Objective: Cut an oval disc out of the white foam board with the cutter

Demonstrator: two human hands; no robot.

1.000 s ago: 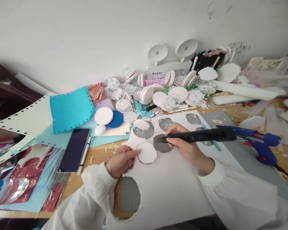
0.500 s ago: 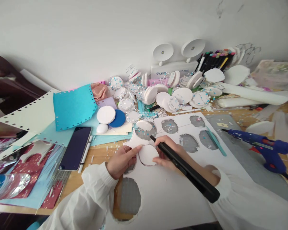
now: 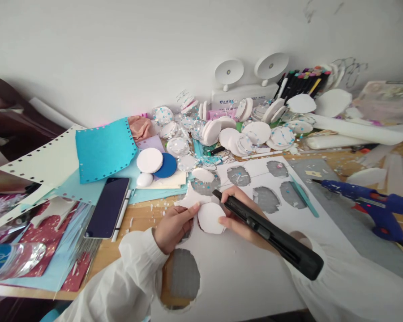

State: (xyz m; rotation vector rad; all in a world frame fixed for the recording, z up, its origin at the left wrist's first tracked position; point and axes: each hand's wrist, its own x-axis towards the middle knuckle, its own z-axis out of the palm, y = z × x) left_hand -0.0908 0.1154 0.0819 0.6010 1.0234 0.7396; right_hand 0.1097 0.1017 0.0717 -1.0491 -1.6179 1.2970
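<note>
A large white foam sheet (image 3: 242, 268) with several round holes lies in front of me. My right hand (image 3: 243, 219) grips a black pen-shaped cutting tool (image 3: 272, 235), whose tip points up and left past a white foam disc (image 3: 210, 218). The fingertips of that hand touch the disc's right edge. My left hand (image 3: 173, 226) has its fingers curled and presses the sheet at the disc's left edge, index finger stretched toward it.
A dark phone (image 3: 108, 207) lies left of my hands beside turquoise paper (image 3: 102, 150). Piles of white foam discs (image 3: 251, 132) and markers (image 3: 300, 82) crowd the back by the wall. A blue glue gun (image 3: 369, 203) rests at the right.
My right hand swung the black tool from lying level, body to the right, to slanting down-right, then settled its fingers on the disc. The disc has shifted slightly within its cut. My left hand stayed put.
</note>
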